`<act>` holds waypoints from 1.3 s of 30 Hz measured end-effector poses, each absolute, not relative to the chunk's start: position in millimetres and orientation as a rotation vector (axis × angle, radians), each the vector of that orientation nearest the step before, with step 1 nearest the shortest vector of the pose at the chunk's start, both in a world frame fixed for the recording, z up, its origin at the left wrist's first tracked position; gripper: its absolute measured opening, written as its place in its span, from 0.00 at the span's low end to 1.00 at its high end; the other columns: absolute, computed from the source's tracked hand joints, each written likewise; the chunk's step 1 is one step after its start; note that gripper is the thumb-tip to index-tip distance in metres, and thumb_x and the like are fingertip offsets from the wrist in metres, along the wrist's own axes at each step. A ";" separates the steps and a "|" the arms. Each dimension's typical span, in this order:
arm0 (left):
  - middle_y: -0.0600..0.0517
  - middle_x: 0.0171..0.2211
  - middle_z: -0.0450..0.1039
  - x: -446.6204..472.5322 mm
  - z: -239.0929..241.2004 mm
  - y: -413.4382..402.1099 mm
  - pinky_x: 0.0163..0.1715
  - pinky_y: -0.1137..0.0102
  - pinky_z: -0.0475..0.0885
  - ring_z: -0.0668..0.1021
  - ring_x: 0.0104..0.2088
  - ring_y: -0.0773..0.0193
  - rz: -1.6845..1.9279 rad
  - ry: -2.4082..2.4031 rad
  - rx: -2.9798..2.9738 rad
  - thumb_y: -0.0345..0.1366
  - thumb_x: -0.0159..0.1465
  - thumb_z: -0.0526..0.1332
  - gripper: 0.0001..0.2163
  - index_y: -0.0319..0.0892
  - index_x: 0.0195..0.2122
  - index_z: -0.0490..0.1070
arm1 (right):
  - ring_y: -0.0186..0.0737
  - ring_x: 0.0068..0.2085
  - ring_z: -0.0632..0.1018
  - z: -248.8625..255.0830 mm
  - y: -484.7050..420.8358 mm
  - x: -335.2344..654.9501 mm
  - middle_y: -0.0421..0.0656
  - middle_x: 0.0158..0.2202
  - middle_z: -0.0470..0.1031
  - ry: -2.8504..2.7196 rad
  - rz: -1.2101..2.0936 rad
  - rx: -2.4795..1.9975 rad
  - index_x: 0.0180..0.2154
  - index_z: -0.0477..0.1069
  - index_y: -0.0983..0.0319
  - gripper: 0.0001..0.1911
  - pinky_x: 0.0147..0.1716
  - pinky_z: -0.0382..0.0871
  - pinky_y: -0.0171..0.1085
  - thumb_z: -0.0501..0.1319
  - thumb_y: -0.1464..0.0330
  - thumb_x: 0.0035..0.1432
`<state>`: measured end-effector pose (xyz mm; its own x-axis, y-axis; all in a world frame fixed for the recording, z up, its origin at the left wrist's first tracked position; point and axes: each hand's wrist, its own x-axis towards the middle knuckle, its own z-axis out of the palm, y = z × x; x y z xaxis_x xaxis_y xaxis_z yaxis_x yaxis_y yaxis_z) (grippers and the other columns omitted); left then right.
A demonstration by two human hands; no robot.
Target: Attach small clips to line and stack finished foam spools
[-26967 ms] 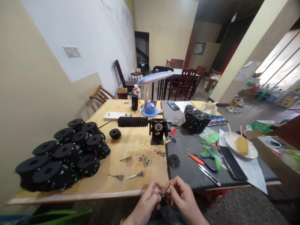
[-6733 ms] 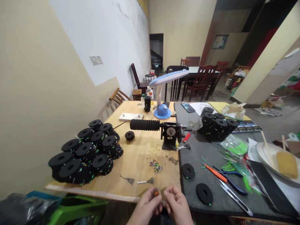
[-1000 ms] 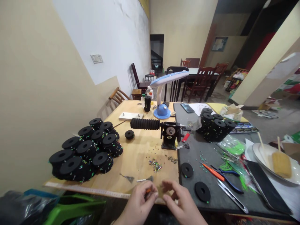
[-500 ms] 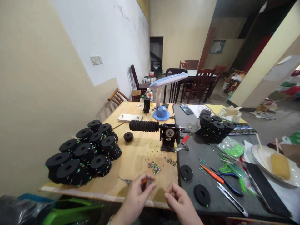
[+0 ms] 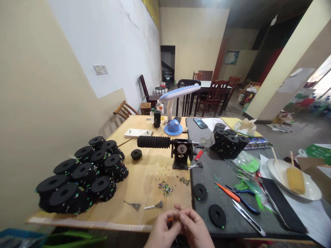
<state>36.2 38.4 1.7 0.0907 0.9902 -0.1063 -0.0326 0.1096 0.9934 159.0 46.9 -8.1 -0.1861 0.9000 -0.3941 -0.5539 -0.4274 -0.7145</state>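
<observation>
Both hands meet at the table's front edge, fingertips touching. My left hand (image 5: 165, 229) is closed, and a small orange bit shows between its fingers; its kind cannot be made out. My right hand (image 5: 195, 227) is closed in a pinch against the left fingertips, hiding whatever is between them. Just beyond lie two grey-tipped pieces, one a white-stemmed tuft (image 5: 155, 205), the other a thin-wired tuft (image 5: 133, 205). A pile of tiny coloured beads (image 5: 165, 188) sits farther forward. Black foam discs (image 5: 217, 216) with a green bit lie right of my right hand.
Stacked black foam spools (image 5: 82, 172) fill the left side, with more spools (image 5: 230, 141) at the back right. A black winding device (image 5: 181, 153) holds a row of foam rings (image 5: 153, 142). Orange-handled tool (image 5: 227, 192), pliers (image 5: 248, 203), tweezers (image 5: 249, 218) and a plate (image 5: 314, 193) stand right.
My hands have come together from apart. The white-stemmed tuft now shows on the table beyond my left hand. The whole view has shifted slightly.
</observation>
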 end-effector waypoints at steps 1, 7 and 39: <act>0.48 0.30 0.80 36.4 0.2 39.2 0.37 0.69 0.71 0.78 0.34 0.58 1.079 1.163 1.169 0.45 0.57 0.63 0.13 0.39 0.31 0.78 | 0.46 0.37 0.79 -8.3 46.8 160.2 0.50 0.44 0.79 -0.506 1.790 -0.997 0.22 0.77 0.64 0.21 0.32 0.73 0.38 0.78 0.57 0.31; 0.51 0.22 0.75 27.7 -20.3 41.7 0.30 0.70 0.68 0.74 0.27 0.60 0.969 1.324 1.389 0.43 0.56 0.64 0.12 0.39 0.23 0.74 | 0.28 0.19 0.68 -11.8 50.5 165.4 0.43 0.26 0.79 -0.580 1.629 -1.104 0.23 0.76 0.66 0.22 0.18 0.60 0.27 0.76 0.55 0.35; 0.43 0.42 0.78 -72.1 52.5 124.1 0.46 0.60 0.64 0.73 0.46 0.50 0.463 2.091 2.112 0.27 0.61 0.57 0.09 0.41 0.39 0.75 | 0.24 0.16 0.48 -20.2 49.4 171.3 0.27 0.13 0.50 -0.774 1.651 -1.243 0.22 0.65 0.60 0.30 0.17 0.38 0.29 0.70 0.43 0.34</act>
